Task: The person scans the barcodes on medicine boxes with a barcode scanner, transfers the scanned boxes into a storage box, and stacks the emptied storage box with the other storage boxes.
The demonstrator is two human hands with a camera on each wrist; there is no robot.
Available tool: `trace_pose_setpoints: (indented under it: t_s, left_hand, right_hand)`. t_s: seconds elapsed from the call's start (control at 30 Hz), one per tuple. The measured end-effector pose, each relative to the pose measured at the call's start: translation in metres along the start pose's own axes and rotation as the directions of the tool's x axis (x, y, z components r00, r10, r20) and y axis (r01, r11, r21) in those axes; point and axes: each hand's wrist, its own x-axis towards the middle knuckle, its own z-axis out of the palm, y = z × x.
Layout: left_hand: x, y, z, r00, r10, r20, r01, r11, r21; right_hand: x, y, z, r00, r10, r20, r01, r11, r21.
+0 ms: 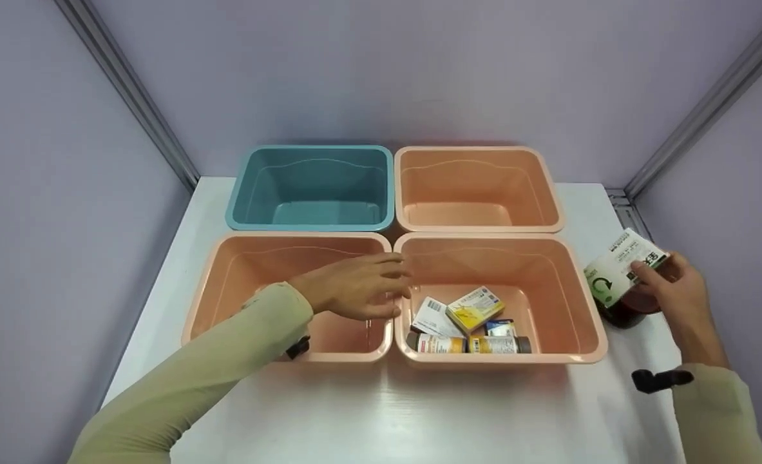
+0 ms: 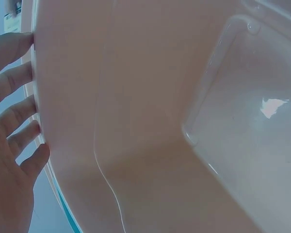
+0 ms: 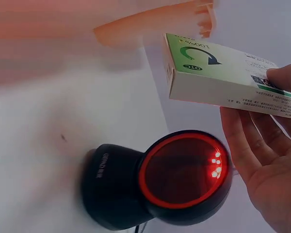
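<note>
My right hand pinches a white-and-green medicine box between thumb and fingers. In the right wrist view the medicine box is tilted beside a black barcode scanner, whose round window glows red. From the head view, the box partly covers the scanner. My left hand has its fingers extended over the inner rims of the two front bins, holding nothing. The left wrist view shows that hand's fingertips right at the rim of the front left pink bin.
The front right pink bin holds several medicine boxes, including a yellow-and-white box, and two small bottles lying on their sides. Behind stand a blue bin and another pink bin. Grey walls enclose the white table.
</note>
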Motion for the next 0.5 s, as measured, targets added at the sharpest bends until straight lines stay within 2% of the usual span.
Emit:
trace_pose_setpoints:
  t_s: [0.1,0.23,0.33,0.5]
  left_hand:
    - [0.0,0.0,0.001,1.0,0.003,0.0,-0.003,1.0,-0.001]
    - [0.0,0.0,0.002,1.0,-0.002,0.001,0.002,1.0,-0.002]
    - [0.001,0.0,0.002,1.0,-0.005,-0.002,0.005,1.0,-0.001]
    - [0.002,0.002,0.003,1.0,-0.009,0.002,0.009,1.0,-0.019]
  right_hand:
    - [0.011,-0.017,0.006,0.999,-0.047,-0.004,0.046,0.989,-0.138]
    - [0.028,-0.041,0.017,0.991,-0.129,0.024,0.129,0.935,-0.331]
    - [0.041,-0.059,0.026,0.983,-0.177,0.058,0.186,0.904,-0.385]
    - [0.056,-0.085,0.047,0.972,-0.21,0.109,0.235,0.807,-0.541]
